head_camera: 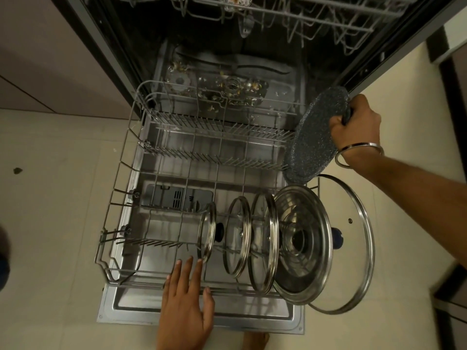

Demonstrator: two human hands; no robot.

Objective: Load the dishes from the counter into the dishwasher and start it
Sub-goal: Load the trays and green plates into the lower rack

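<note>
Right hand: my right hand [355, 122] sits at about 2 o'clock in my view, fingers [338, 123] curled tight round the dark handle of the speckled pan [316, 137].
Speckled pan: held on edge, tilted, at the right side of the lower rack [121, 173]; its lower rim meets the rack's right edge, just above the lids.
Left hand: my left hand [188, 296] is at 6 o'clock, fingers straight and spread, gripping nothing; the fingertips reach over the rack's front rail, and one appears to touch the rim of the small glass lid [207, 233].
Lids: five stand on edge in the front row of the lower rack, from 6 toward 4 o'clock: the small glass lid, a second glass lid [237, 238], a third glass lid [264, 246], a ribbed steel lid [303, 246], and a large glass lid [353, 238] leaning at the rack's right end and overhanging it.
Lower rack: pulled out over the open dishwasher door [202, 314]; its back rows of tines hold nothing that I can see.
Upper rack: the upper rack [316, 18] is at 12 o'clock, with a patterned dish [237, 1] partly in view.
Tub floor: food scraps [235, 89] are scattered round the filter.
Wrist: a metal bangle [358, 154] circles my right wrist.
</note>
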